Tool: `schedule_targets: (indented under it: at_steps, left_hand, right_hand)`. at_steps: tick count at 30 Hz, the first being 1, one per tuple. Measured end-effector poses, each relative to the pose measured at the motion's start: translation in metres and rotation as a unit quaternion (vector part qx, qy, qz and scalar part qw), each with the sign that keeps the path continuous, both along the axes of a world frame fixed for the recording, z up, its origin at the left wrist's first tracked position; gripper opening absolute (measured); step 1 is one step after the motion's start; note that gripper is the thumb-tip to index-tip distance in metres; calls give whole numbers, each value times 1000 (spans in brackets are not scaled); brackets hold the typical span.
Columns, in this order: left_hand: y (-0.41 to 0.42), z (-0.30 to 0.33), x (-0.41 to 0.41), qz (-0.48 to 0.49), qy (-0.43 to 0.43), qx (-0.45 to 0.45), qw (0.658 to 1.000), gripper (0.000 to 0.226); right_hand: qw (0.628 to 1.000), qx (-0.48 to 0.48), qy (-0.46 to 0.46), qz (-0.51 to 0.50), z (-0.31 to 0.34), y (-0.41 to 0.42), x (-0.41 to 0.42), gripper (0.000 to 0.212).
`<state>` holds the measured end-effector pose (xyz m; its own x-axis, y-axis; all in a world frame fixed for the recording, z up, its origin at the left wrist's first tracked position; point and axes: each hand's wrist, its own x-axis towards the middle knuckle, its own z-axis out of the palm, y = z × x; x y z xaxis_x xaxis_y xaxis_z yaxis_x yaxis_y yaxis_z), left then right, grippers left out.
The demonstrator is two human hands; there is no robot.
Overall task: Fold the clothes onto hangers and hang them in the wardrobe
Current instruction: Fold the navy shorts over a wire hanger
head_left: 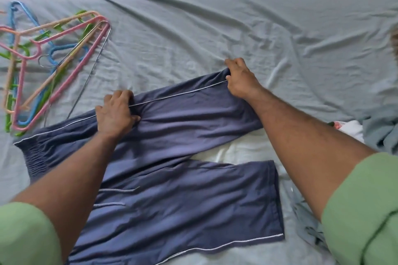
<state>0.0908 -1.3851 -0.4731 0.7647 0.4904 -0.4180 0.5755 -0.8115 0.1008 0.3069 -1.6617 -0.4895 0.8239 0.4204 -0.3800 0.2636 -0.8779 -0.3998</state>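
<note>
Trousers (172, 189), one pair, two hands (117, 112) (240, 79) gripping it

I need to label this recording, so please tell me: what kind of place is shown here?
Most likely a bedroom: a bed with a wrinkled grey-blue sheet, blue trousers spread on it, and coloured hangers lying beside them.

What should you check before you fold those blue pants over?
1. Left hand grips the upper leg's piped edge: ok.
2. Right hand grips that leg's hem end: ok.
3. Blue pants lie flat: not ok, the upper leg is wrinkled near the left grip.
4. Both legs lined up: not ok, they splay apart.
5. Hangers close by on the bedsheet: ok.
6. Wardrobe ready: cannot tell, out of view.
</note>
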Motion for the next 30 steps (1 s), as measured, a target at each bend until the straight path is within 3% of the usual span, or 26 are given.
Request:
schedule_targets:
  at_steps: [7,12,16,20,24,30]
  left_hand:
    - [12,-3,8,3,17,-13,1000,62]
    - [20,11,-10,5,-35,32,999,31]
    - [7,28,-38,-50,-96,23,994,23]
    - [-9,52,-73,-158,-110,-26,981,28]
    - [-25,63,-109,-270,-125,-43,954,26]
    - [-51,71,-151,-313,-161,-34,935,31]
  right_hand:
    - [994,7,-38,-106,1,2,2,21]
    - [968,114,1,-225,29,-20,-18,18]
    - [892,244,125,-360,50,-49,-56,22]
    - [825,310,118,-457,68,-82,-108,18]
    - [819,281,105,-489,70,-112,-166,47]
    - [772,166,338,-513,64,-150,-238,20]
